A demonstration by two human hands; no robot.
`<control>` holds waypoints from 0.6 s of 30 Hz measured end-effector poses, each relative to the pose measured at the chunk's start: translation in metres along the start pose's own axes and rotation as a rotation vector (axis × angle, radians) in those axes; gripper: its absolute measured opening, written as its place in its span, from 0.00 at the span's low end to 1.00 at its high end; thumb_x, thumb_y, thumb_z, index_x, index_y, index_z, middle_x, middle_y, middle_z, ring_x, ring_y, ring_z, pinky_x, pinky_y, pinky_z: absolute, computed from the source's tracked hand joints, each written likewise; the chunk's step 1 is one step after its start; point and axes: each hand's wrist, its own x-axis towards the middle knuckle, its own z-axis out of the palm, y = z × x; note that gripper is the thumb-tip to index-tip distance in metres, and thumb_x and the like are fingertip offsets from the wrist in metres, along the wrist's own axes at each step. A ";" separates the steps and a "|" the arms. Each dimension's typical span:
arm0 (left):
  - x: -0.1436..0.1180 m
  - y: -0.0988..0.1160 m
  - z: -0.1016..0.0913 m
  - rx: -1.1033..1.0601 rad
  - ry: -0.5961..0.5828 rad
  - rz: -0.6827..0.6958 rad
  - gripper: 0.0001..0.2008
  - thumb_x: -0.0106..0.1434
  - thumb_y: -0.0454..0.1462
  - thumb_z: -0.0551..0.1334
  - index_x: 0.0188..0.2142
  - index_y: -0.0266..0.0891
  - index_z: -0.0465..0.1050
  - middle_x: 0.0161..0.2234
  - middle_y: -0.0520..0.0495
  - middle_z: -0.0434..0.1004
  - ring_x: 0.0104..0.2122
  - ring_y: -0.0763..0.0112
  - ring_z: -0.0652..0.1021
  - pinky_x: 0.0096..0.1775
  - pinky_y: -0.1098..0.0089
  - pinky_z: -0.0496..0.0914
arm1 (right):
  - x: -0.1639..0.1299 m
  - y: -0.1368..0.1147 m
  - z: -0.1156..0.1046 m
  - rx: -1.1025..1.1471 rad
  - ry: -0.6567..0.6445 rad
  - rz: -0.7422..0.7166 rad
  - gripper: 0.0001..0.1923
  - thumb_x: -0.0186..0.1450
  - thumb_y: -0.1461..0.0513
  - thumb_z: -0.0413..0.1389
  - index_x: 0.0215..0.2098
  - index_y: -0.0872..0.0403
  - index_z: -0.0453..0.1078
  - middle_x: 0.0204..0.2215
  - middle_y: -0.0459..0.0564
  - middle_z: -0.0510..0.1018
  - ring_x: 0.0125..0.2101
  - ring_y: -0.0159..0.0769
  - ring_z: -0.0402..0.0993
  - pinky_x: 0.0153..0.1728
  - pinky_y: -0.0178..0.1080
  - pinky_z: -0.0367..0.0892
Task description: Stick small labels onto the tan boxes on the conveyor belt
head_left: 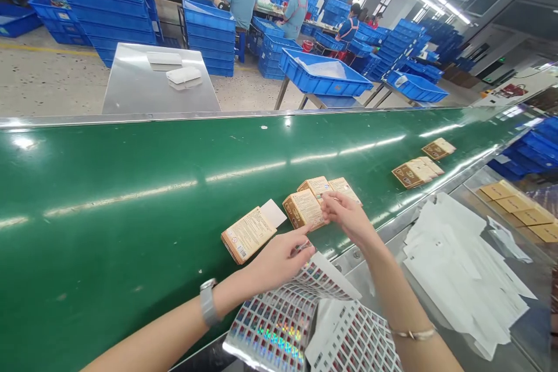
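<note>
My left hand (281,258) is closed on the edge of a bent sheet of shiny stickers (279,319), its index finger stretched towards a small tan carton (303,209). My right hand (349,218) is pinched at that carton's right side; whatever its fingertips hold is too small to make out. Behind the fingers sit two similar cartons, one (316,185) at the back and another (344,189) partly covered by the right hand. To the left, a printed carton (248,235) lies on the green belt with its white flap open. A second sticker sheet (353,337) overlaps the first.
More cartons (416,171) stand farther along the green conveyor belt (108,186). White backing paper (466,267) is piled on the metal side table at right, near several tan boxes (518,206). Beyond the belt are a steel table (152,90), blue crates (325,75) and people working.
</note>
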 end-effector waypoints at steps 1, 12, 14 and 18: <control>0.009 -0.002 0.003 0.021 -0.020 0.022 0.17 0.69 0.42 0.55 0.24 0.41 0.60 0.61 0.43 0.72 0.54 0.56 0.76 0.46 0.66 0.69 | 0.013 0.004 -0.003 0.005 -0.021 0.039 0.25 0.50 0.43 0.67 0.30 0.53 0.69 0.20 0.42 0.71 0.19 0.30 0.67 0.21 0.35 0.66; 0.053 -0.012 0.015 0.072 -0.029 0.017 0.18 0.68 0.40 0.55 0.21 0.42 0.55 0.62 0.41 0.69 0.52 0.56 0.77 0.53 0.60 0.67 | 0.041 0.026 -0.026 -0.044 -0.016 0.067 0.23 0.49 0.47 0.68 0.28 0.54 0.69 0.17 0.41 0.72 0.15 0.28 0.66 0.16 0.32 0.65; 0.059 -0.013 0.018 0.077 -0.027 0.024 0.19 0.68 0.41 0.55 0.21 0.42 0.55 0.58 0.41 0.74 0.48 0.57 0.79 0.51 0.61 0.68 | 0.044 0.026 -0.029 -0.082 0.021 0.056 0.20 0.50 0.49 0.68 0.28 0.54 0.69 0.17 0.41 0.72 0.14 0.28 0.67 0.15 0.32 0.66; 0.064 -0.007 0.023 0.085 -0.023 0.044 0.18 0.68 0.40 0.54 0.21 0.42 0.57 0.47 0.40 0.81 0.48 0.56 0.78 0.45 0.63 0.69 | 0.050 0.029 -0.031 -0.175 0.098 0.042 0.15 0.53 0.55 0.67 0.29 0.51 0.66 0.15 0.43 0.73 0.13 0.33 0.68 0.14 0.35 0.68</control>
